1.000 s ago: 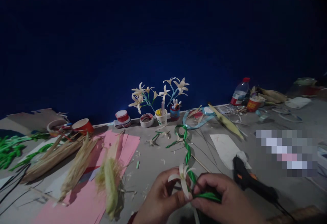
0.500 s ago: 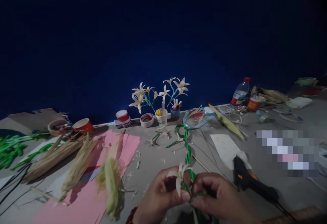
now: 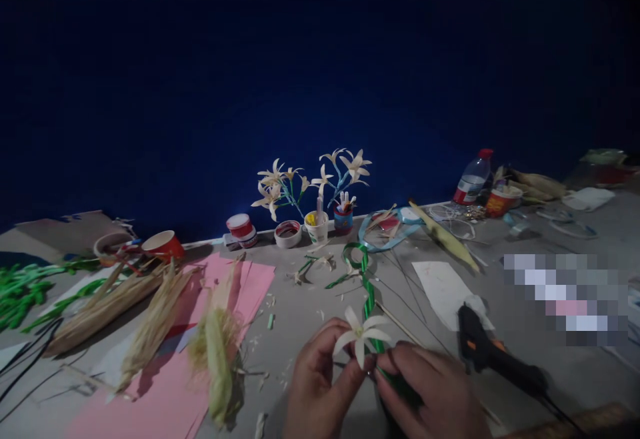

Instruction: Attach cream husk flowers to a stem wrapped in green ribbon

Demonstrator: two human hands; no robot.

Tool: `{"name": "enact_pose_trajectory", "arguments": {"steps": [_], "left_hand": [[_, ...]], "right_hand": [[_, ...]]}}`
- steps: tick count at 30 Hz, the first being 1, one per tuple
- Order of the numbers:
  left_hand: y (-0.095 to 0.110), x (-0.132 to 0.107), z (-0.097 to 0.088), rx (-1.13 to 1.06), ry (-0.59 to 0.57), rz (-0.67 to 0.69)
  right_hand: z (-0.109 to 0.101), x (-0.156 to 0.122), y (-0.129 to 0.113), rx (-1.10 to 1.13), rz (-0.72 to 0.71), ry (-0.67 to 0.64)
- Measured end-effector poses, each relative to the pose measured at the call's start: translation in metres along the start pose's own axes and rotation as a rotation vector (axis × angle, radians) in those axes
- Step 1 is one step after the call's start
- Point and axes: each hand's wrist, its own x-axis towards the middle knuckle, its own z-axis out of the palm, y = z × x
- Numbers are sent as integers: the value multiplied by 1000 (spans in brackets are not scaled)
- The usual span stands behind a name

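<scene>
A white handmade flower (image 3: pixel 361 336) with narrow petals faces up between my hands at the front middle. My left hand (image 3: pixel 320 385) is closed, thumb and fingers pinching just below the bloom; the stem is mostly hidden. A twisted green ribbon (image 3: pixel 369 295) runs from a loop on the table down to the flower. My right hand (image 3: pixel 435 389) is closed on the ribbon's near part, close beside the left fingertips. Two stems of finished white flowers (image 3: pixel 270 192) stand at the back.
A black glue gun (image 3: pixel 493 352) lies to the right, near a white paper sheet (image 3: pixel 440 285). Corn husks (image 3: pixel 155 332) and pink paper (image 3: pixel 250 292) cover the left. Along the back stand a paint jar (image 3: pixel 241 229), a white cup (image 3: pixel 316 231) and a plastic bottle (image 3: pixel 473 182).
The flower has turned from sideways to face upward, its petals now spread open to view. My left hand has rotated more upright, and my right hand has shifted slightly.
</scene>
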Motion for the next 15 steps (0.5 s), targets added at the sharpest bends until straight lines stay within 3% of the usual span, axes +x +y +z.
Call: {"name": "enact_pose_trajectory", "arguments": {"steps": [3, 7, 11, 15], "left_hand": [[-1, 0, -1, -57, 41, -63], [-1, 0, -5, -107, 37, -105], [0, 2, -8, -146, -85, -148], [-4, 4, -11, -253, -218, -192]], "right_hand": [[0, 0, -1, 168, 110, -56], [-4, 4, -5, 437, 380, -99], [-15, 13, -13, 753, 595, -123], [-23, 21, -14, 967, 673, -205]]}}
